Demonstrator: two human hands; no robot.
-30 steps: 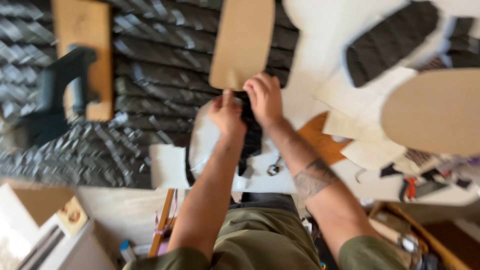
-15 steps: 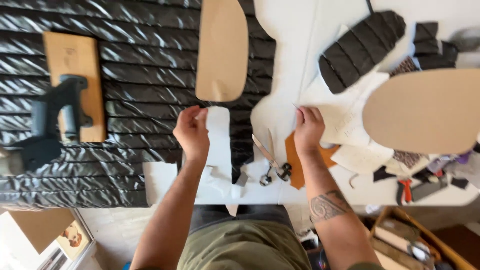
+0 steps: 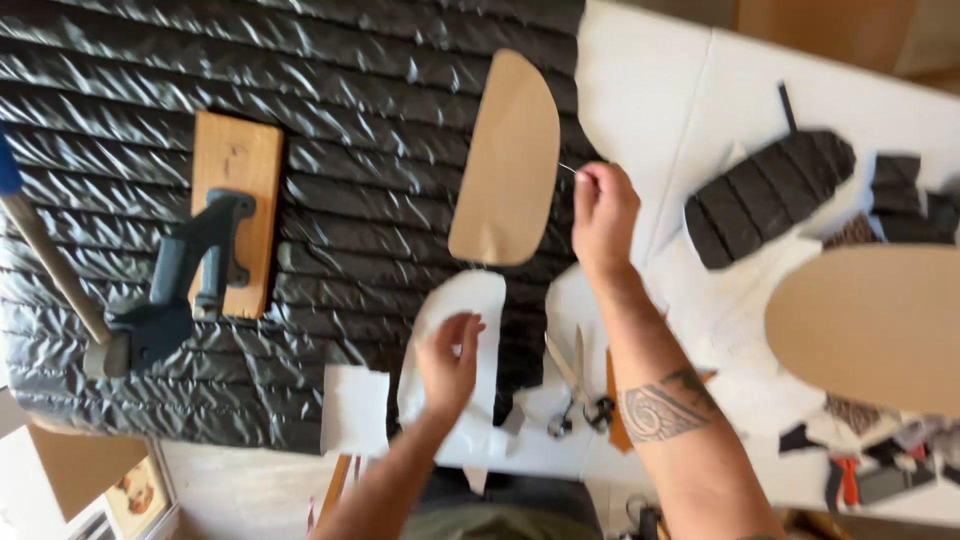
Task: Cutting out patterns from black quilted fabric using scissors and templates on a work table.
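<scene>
My right hand [image 3: 600, 215] is raised beside the right edge of a brown card pattern [image 3: 505, 160] and pinches a thin pin [image 3: 568, 168] between fingertips. The card pattern lies on black quilted fabric [image 3: 350, 120] spread over the table. My left hand [image 3: 450, 360] is lower, fingers apart, over a white paper pattern piece [image 3: 465, 300] at the fabric's near edge. A cut notch of black fabric [image 3: 520, 340] shows beside that piece.
Scissors [image 3: 575, 390] lie near my right forearm. A wooden block with a blue-grey tool [image 3: 235, 220] rests on the fabric at left. A cut quilted piece [image 3: 765, 195] and a large brown card oval [image 3: 870, 325] sit on the white table [image 3: 660, 90] at right.
My hands, first together at the fabric's edge, have parted. The right hand rose to the card pattern's edge with a pin. The left hand shifted onto the white paper piece.
</scene>
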